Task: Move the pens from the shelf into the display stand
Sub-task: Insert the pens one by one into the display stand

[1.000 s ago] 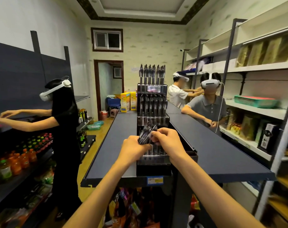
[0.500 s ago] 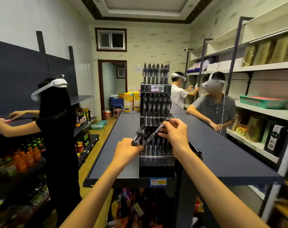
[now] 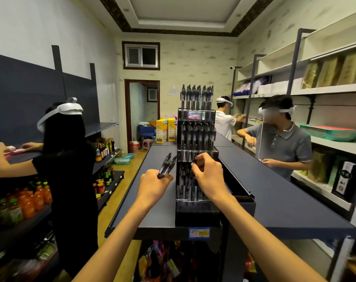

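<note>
A black tiered display stand (image 3: pixel 197 212) stands on the dark blue shelf top (image 3: pixel 274 192), with rows of dark pens upright in its tiers. My left hand (image 3: pixel 154 184) grips a bundle of several dark pens (image 3: pixel 167 164), their ends pointing up and away, just left of the stand. My right hand (image 3: pixel 208 174) pinches a single pen (image 3: pixel 194 162) against the front of the stand's lower tier. Most of that pen is hidden behind my fingers.
An open dark box (image 3: pixel 241 193) sits just right of the stand. Yellow cartons (image 3: pixel 165 132) stand at the shelf's far end. One person in a headset works at the left shelves (image 3: pixel 63 159), two more at the right (image 3: pixel 282 139). Bottles (image 3: pixel 28 204) fill the lower left shelf.
My right hand has drawn one pen out of the bundle and carried it right and down to the stand's lower tier. My left hand stays beside the stand with the remaining pens.
</note>
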The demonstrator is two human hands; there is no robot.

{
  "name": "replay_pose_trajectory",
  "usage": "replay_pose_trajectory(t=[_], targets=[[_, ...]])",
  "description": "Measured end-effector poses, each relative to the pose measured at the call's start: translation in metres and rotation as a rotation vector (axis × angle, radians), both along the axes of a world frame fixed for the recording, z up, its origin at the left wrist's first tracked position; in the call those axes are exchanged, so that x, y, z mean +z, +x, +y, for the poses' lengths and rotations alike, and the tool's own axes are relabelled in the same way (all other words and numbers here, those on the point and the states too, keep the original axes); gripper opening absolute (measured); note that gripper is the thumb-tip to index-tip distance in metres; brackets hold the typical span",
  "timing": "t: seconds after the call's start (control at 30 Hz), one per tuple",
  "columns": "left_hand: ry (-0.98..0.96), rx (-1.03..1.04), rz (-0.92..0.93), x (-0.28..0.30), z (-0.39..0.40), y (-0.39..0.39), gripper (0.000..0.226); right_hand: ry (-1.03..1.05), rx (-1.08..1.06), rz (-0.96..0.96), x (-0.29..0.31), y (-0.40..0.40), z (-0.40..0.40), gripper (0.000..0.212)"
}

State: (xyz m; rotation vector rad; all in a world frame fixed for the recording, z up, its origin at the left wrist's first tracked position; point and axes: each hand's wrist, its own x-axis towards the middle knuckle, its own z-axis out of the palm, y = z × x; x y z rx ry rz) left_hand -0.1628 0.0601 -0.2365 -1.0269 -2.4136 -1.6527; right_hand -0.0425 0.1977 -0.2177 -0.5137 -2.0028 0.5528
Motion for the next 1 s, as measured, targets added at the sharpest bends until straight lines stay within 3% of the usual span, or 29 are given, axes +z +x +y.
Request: replay_pose_trajectory(t=[0.37,0.73,1.0], targets=[[-0.022,-0.061,0.023,0.005,0.006,0.007,0.049,-0.013,-0.055,-0.204,-0.021,-0.004,0.001,0.016],[-0.022,-0.097,-0.008,0.001,0.014,0.021,0.040,0.011,-0.072,-0.243,-0.015,0.002,0.002,0.022],[0.020,-0.011,-0.013,-0.004,0.024,0.013,0.037,-0.096,0.027,-0.370,-0.019,0.006,-0.002,0.021]])
